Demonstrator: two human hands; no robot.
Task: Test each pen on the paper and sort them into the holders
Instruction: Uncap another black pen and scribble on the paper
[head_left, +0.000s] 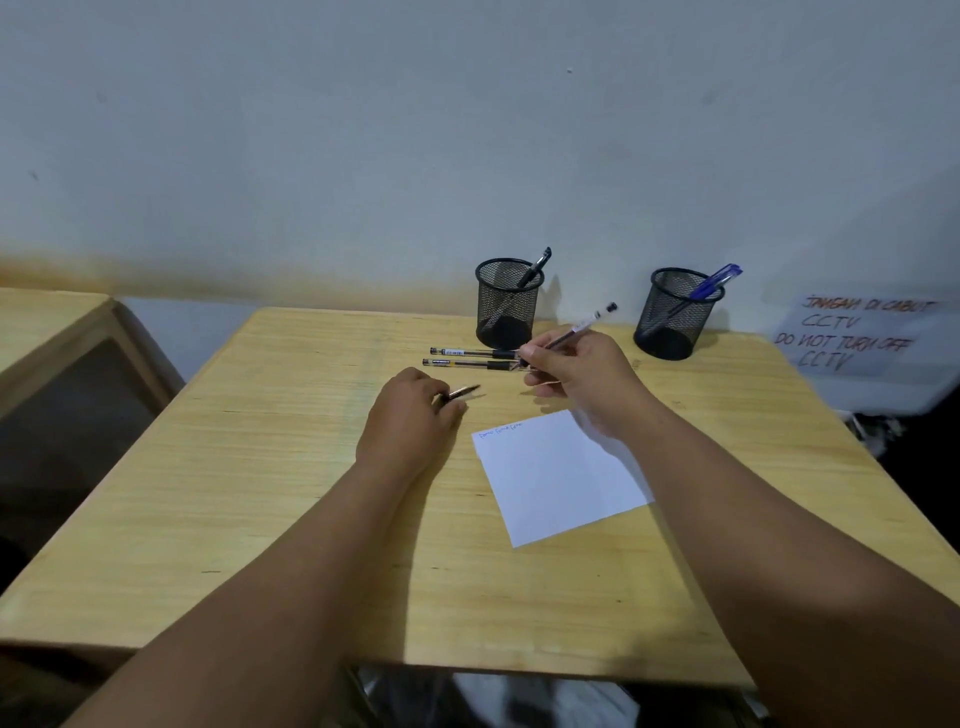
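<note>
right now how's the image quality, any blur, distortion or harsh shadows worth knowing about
Head view: wide-angle bending bows the table edges; light is dim and soft, with faint shadows behind the mesh holders on the wall; the small object in the left hand is motion-blurred; the handwritten sign at right is smeared but partly legible; the scribbles on the paper are too small to read.

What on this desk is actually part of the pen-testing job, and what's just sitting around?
Part of the job:
- pen in the right hand
- pen cap in the left hand
- two pens lying on the table
- paper with scribbles
- left mesh holder, one black pen
- right mesh holder, blue pens

Just there:
- handwritten CCTV sign
- neighbouring desk
</note>
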